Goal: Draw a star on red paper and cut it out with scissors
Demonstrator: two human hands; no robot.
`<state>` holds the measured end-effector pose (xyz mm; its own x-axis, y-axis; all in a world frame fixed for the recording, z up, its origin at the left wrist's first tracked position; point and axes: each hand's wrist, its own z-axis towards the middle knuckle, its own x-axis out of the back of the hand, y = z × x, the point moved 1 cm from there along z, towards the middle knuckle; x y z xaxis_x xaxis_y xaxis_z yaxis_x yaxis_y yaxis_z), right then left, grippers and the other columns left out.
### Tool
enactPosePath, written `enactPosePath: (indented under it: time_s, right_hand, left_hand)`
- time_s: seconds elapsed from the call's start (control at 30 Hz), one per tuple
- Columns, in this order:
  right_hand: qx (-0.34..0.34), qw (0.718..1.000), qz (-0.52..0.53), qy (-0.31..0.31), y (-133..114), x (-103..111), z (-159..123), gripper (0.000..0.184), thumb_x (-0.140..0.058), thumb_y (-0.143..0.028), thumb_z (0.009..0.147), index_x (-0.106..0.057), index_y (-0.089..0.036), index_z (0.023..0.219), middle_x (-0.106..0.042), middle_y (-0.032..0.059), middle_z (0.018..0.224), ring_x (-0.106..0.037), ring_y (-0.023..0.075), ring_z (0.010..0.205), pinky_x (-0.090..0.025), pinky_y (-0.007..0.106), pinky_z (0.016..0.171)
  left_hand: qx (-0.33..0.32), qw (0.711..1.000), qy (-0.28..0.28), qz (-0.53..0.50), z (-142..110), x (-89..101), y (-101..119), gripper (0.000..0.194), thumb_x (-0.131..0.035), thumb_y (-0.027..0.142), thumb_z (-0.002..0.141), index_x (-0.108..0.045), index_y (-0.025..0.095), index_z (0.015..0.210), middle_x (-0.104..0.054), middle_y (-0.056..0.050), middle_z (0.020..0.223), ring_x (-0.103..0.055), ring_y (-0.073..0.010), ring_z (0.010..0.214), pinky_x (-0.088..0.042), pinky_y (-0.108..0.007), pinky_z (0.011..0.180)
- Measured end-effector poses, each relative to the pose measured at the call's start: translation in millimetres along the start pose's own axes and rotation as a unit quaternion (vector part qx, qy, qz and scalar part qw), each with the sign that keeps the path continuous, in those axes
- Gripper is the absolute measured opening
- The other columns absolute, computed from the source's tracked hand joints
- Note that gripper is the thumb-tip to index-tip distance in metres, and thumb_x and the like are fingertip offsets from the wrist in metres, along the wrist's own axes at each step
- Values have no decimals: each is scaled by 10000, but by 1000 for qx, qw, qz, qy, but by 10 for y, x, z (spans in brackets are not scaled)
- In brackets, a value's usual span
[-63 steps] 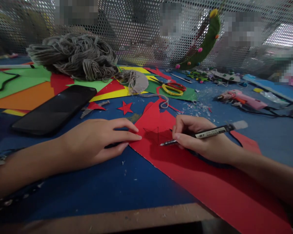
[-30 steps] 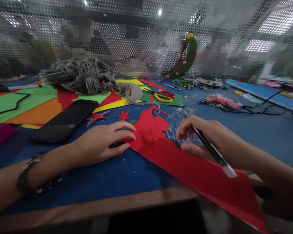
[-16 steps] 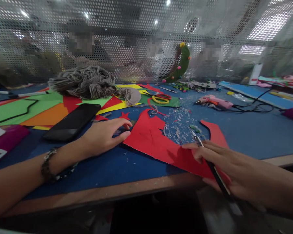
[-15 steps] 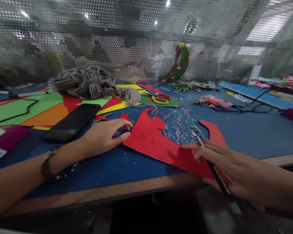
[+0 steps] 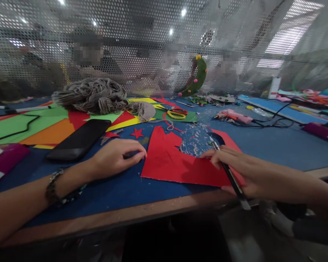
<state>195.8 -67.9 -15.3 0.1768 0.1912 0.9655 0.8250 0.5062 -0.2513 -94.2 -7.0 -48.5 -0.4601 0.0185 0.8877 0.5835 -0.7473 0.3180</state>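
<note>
A sheet of red paper [image 5: 169, 163] with cut-out edges lies near the table's front edge, with faint dark lines on it. My left hand [image 5: 118, 156] is at its left edge, finger and thumb tips brought together where they meet the paper. My right hand [image 5: 235, 165] holds a slim black pen [image 5: 230, 178] with a silver tip pointing away from me, and rests over the paper's right part, its fingers also around the front edge. A red paper star [image 5: 137, 133] lies beyond my left hand, beside a black phone [image 5: 80, 140].
Grey yarn [image 5: 93, 96] lies on coloured paper sheets at the left. Yellow-and-red-handled scissors [image 5: 177, 113] sit on green paper. Small scraps litter the middle. A pink glue gun [image 5: 233, 116] with its cord and a purple power strip [image 5: 321, 131] are at the right. A perforated screen stands behind.
The red paper has turned, its front edge now more level. My left fingertips have closed together at its edge. My right hand has shifted left and slightly away with the pen. The star shows more.
</note>
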Motion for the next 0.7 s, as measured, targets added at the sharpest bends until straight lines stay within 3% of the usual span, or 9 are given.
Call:
enactPosePath:
  time_s: [0.1, 0.23, 0.33, 0.5, 0.7]
  right_hand:
    - [55, 998, 5, -27, -32, 25, 41, 271, -525, -162, 689, -437, -217, 940, -479, 60, 1172, -452, 209, 1084, -413, 339, 862]
    - [100, 995, -5, 0, -46, 74, 157, 256, -494, -116, 697, -419, -200, 927, -469, 83, 1184, -447, 201, 1085, -386, 337, 879]
    - [109, 994, -10, 4, -45, 92, 289, 227, -496, -122, 693, -419, -192, 895, -466, 92, 1186, -443, 218, 1086, -387, 349, 864]
    - [95, 995, -10, -41, -40, 78, 504, 205, -515, -187, 720, -419, -187, 901, -481, 90, 1124, -472, 205, 1009, -394, 357, 838]
    - [88, 993, 5, -80, -23, 72, 626, 277, -543, -227, 729, -436, -169, 978, -478, 103, 1123, -465, 206, 1019, -384, 347, 856]
  left_hand:
    - [63, 997, 33, 13, 11, 31, -31, 310, -347, 322, 797, -600, 167, 708, -606, 21, 541, -536, -96, 501, -392, -186, 515]
    - [105, 992, 63, 10, 19, 63, -54, 337, -331, 338, 789, -597, 159, 685, -590, 19, 518, -529, -98, 490, -373, -192, 498]
    - [114, 991, 67, 9, 15, 72, -44, 323, -340, 335, 790, -592, 160, 689, -589, 20, 527, -526, -97, 503, -370, -194, 508]
    - [127, 991, 41, 31, 0, 56, -43, 314, -353, 346, 789, -598, 162, 716, -598, 16, 555, -518, -98, 513, -365, -199, 516]
    - [88, 992, 20, 92, -48, 15, -60, 350, -327, 366, 810, -584, 172, 675, -608, 4, 598, -521, -113, 545, -330, -215, 520]
